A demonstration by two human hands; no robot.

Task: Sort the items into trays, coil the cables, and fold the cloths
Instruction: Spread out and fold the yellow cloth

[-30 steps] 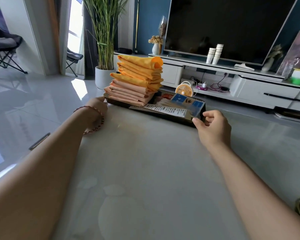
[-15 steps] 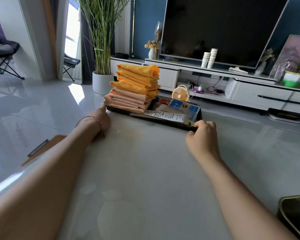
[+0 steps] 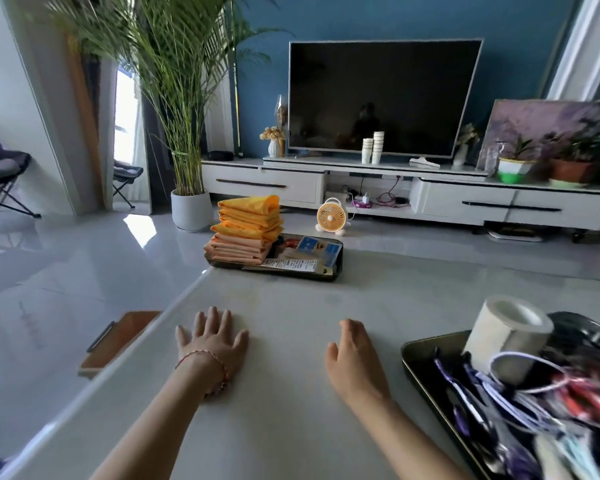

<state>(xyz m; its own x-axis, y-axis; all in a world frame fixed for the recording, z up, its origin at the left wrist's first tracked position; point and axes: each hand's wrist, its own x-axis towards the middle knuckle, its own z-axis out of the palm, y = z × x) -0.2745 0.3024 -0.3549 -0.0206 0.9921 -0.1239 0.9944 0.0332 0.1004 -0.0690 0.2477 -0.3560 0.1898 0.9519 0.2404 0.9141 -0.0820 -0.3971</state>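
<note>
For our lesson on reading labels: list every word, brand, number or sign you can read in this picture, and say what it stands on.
No text can be read.
Blue packet in the far tray: printed marks, too blurred to read.
White leaflet in front of it: lines of print, too small to read.
TV: no brand shows.

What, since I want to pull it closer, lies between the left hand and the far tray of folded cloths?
Nothing: in the head view only bare tabletop runs from the left hand to the far tray.
</note>
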